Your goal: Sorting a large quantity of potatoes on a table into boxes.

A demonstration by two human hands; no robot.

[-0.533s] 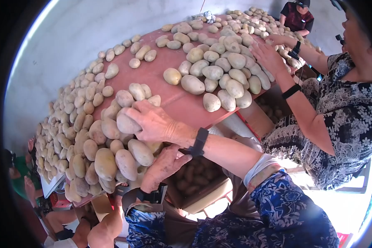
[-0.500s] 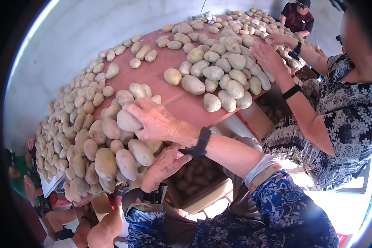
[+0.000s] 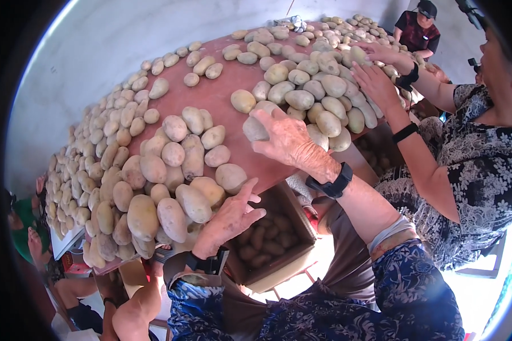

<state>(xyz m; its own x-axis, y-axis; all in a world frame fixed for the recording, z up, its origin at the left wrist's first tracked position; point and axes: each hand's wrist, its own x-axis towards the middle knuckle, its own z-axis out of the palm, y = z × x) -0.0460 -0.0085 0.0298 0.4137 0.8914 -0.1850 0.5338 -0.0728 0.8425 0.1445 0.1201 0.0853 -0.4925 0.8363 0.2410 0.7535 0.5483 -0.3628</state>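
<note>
My right hand [image 3: 281, 139] grips a pale potato [image 3: 254, 131] just above the red table surface [image 3: 222, 96], by the front edge of the right-hand heap of potatoes [image 3: 330, 122]. My left hand [image 3: 227, 224] is open, fingers apart, at the table's front edge beside the nearer potato pile [image 3: 193, 202]; its thumb and fingers hold nothing visible. Below it sits a cardboard box [image 3: 307, 241] with potatoes inside.
Many smaller potatoes [image 3: 91, 176] spread along the left and far sides. A co-worker in a floral top [image 3: 472, 182] reaches over the right heap with both hands [image 3: 375, 85]. Another person [image 3: 415, 31] works at the far right, others [image 3: 25, 227] at the left.
My right hand has moved right with a potato from the near pile to beside the right heap. My left hand has risen slightly, fingers spreading. The co-worker's far hand now touches a potato.
</note>
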